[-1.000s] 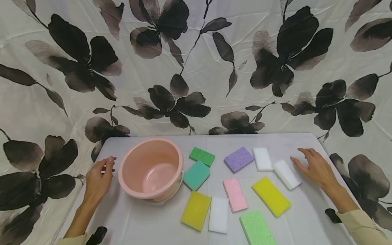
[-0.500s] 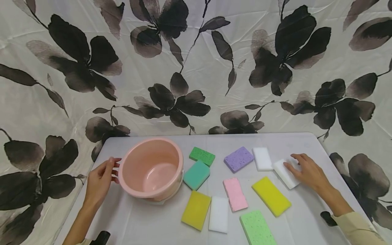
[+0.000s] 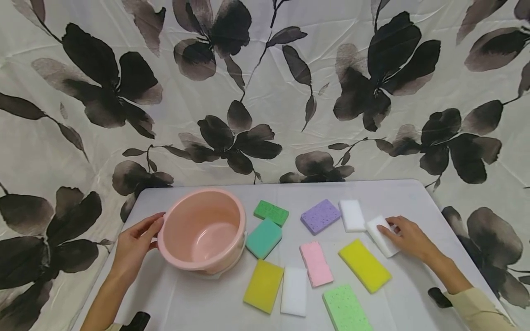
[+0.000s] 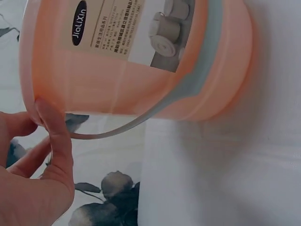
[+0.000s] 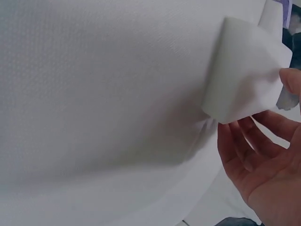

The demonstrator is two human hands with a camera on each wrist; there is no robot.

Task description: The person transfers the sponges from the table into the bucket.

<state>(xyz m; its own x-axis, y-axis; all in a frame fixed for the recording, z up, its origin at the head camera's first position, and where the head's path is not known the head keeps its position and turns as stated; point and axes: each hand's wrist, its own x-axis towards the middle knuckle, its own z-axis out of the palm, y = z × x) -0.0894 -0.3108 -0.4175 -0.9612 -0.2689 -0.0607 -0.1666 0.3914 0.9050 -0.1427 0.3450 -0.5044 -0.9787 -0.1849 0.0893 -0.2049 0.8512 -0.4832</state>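
Observation:
My left hand pinches the rim of a pink plastic bucket on its left side. In the left wrist view, the thumb and fingers meet at that rim, and a label and a grey handle show on the bucket. On the table's right side, my right hand grips a white sponge. The right wrist view has this sponge between the thumb and the fingers, whose tips reach its lower edge. Another white sponge lies right beside it.
Around the table lie a purple sponge, a pink one, a yellow one and a light green one. Nearer the bucket are a green sponge, a teal one, a dark yellow one and a white one.
My left hand has moved right onto the bucket's rim and taken hold of it. My right hand has come left and down onto the white sponge and gripped it.

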